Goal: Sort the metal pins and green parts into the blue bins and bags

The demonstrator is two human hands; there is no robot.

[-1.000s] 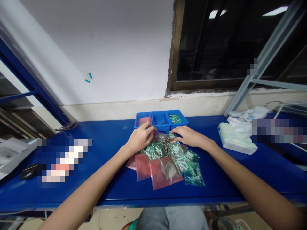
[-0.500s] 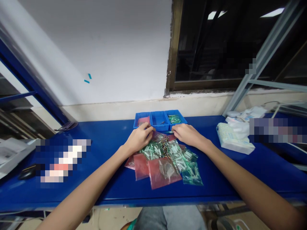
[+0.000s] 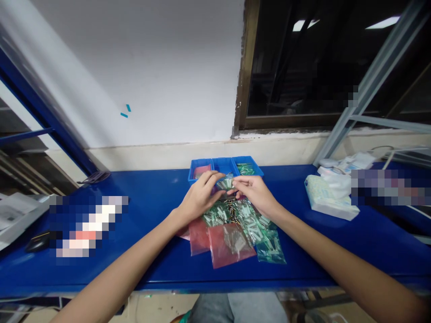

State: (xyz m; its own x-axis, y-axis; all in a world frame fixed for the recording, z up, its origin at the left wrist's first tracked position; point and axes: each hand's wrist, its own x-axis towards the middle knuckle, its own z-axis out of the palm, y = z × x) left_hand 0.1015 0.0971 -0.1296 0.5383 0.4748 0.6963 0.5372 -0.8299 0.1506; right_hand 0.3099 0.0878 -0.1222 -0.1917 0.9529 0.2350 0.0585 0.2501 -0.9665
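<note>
A heap of small green and red plastic bags (image 3: pixel 235 229) with thin pins inside lies on the blue bench (image 3: pixel 151 251). Above its far edge my left hand (image 3: pixel 200 197) and my right hand (image 3: pixel 253 193) meet, both pinching one small green bag (image 3: pixel 225 183) between their fingertips. Loose brass pins (image 3: pixel 232 208) lie in the middle of the heap. Behind the hands stand three small blue bins: the left bin (image 3: pixel 201 169) with red bags, the middle bin (image 3: pixel 222 165), the right bin (image 3: pixel 247 167) with green bags.
A white soft pack (image 3: pixel 328 197) and other white items lie at the right. At the left sit a black mouse (image 3: pixel 38 241) and a grey tray (image 3: pixel 13 215). A wall and dark window rise behind the bench.
Both hands rose off the heap and came together. They now hold one small green bag between them in front of the middle bin.
</note>
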